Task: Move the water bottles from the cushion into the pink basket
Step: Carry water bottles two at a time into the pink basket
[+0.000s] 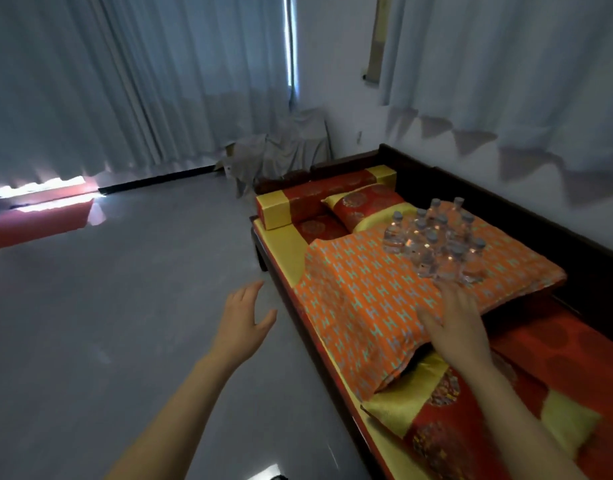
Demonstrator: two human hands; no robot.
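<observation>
Here the water bottles [436, 244] stand upright, clustered on the orange patterned cushion [367, 299] atop a dark wooden daybed [506, 188] beside pale curtains [125, 81] and grey floor [125, 306]. The right hand [450, 323] hovers spread and empty near them; the left hand [242, 320] hangs released over the floor.

Clear water bottles [433, 242], grey caps, upright, clustered on orange patterned cushion [360, 299].

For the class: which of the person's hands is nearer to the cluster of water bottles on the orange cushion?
Right. The right hand hovers open over the orange cushion, just short of the water bottles. The left hand hangs open over the floor, off the couch's edge.
</observation>
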